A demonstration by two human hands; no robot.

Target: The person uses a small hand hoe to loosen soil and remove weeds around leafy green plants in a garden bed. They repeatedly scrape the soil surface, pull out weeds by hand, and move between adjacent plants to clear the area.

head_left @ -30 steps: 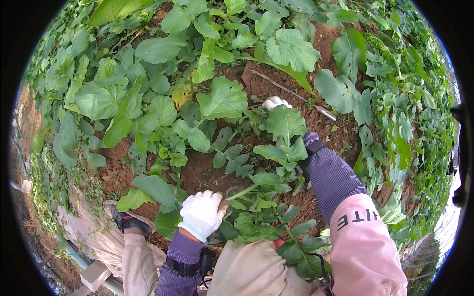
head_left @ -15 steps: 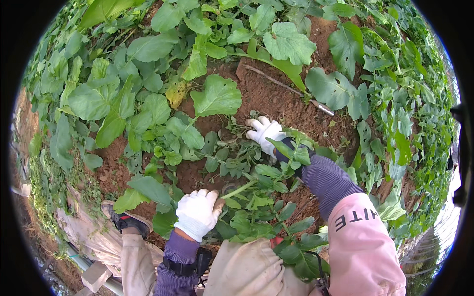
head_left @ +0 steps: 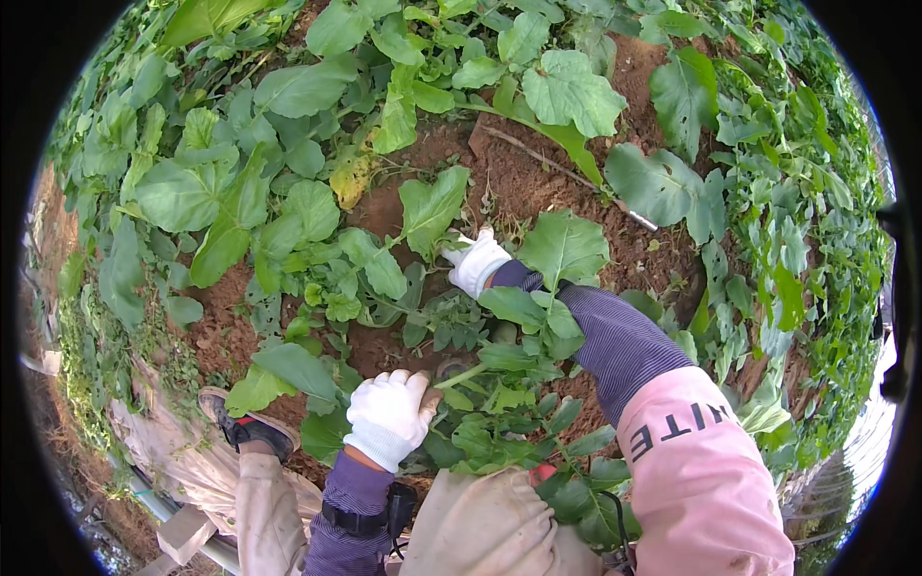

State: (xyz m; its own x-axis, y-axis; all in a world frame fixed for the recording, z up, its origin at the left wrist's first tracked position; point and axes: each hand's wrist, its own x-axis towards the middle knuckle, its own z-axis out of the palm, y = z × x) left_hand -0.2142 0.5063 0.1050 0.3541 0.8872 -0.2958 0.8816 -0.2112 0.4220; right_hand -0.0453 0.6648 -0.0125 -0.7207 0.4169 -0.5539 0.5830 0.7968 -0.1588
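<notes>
My left hand (head_left: 384,413), in a white glove with soiled fingertips, is closed on the thick pale green stem (head_left: 463,375) of a broad-leaved plant. That plant's leaves (head_left: 499,413) spread to the right, in front of my knee. Farther out, my right hand (head_left: 477,263), gloved too, is low among small weeds (head_left: 447,322) with its fingers bent in around some of them. A leaf partly covers its fingertips. One large leaf (head_left: 565,248) stands over my right wrist.
Leafy plants (head_left: 182,197) crowd the far side and left, one with a yellowed leaf (head_left: 350,182). Reddish-brown soil (head_left: 538,187) shows between them. A thin stick-like tool with a metal end (head_left: 636,215) lies on it. My shoe (head_left: 252,424) is at lower left.
My right hand has moved left and its spread fingers have drawn in. The large leaf by my right wrist now stands higher. My left hand has barely shifted.
</notes>
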